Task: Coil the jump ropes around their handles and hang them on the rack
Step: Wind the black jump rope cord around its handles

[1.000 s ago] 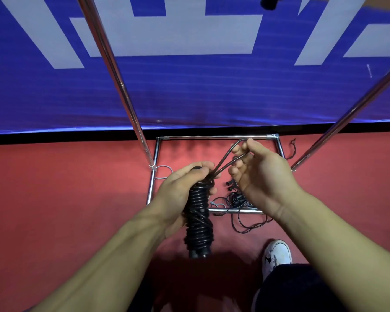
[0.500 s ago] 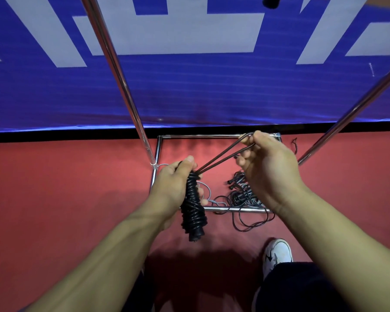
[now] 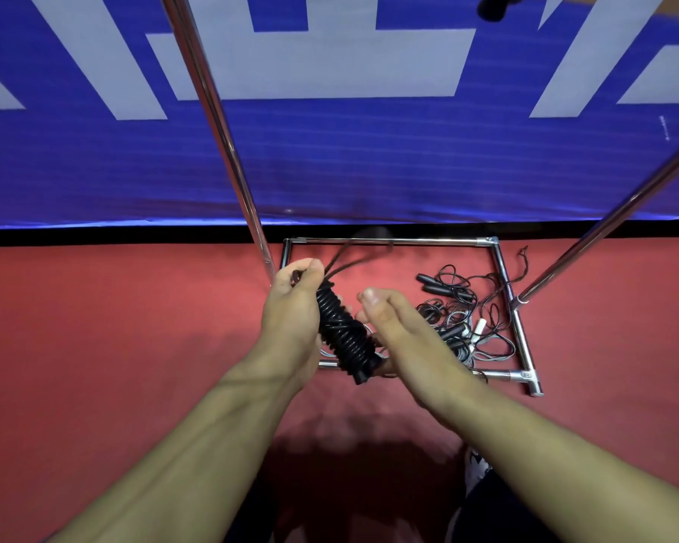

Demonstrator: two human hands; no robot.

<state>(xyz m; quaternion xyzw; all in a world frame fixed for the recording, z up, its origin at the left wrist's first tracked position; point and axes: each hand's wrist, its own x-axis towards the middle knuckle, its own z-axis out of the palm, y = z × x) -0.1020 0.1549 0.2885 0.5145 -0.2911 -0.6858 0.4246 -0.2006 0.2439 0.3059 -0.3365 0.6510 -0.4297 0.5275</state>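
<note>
My left hand [image 3: 291, 307] grips the upper end of a black jump rope [image 3: 344, 335] that is coiled tightly round its handles and tilted down to the right. A short blurred loop of rope [image 3: 353, 258] sticks up past my left thumb. My right hand [image 3: 400, 327] is at the bundle's lower end, its fingers curled beneath it and the thumb raised free. A tangle of other jump ropes [image 3: 459, 307] lies on the floor inside the rack's base frame [image 3: 502, 276].
Two chrome rack poles rise from the base, the left pole [image 3: 220, 123] just beyond my left hand and the right pole [image 3: 604, 225] slanting off right. A blue banner [image 3: 369, 170] backs the red floor. My white shoe [image 3: 477, 468] is at lower right.
My right hand let go of the rope loop and dropped to the bundle's lower end. The loop now springs loose above my left thumb. The floor tangle is uncovered.
</note>
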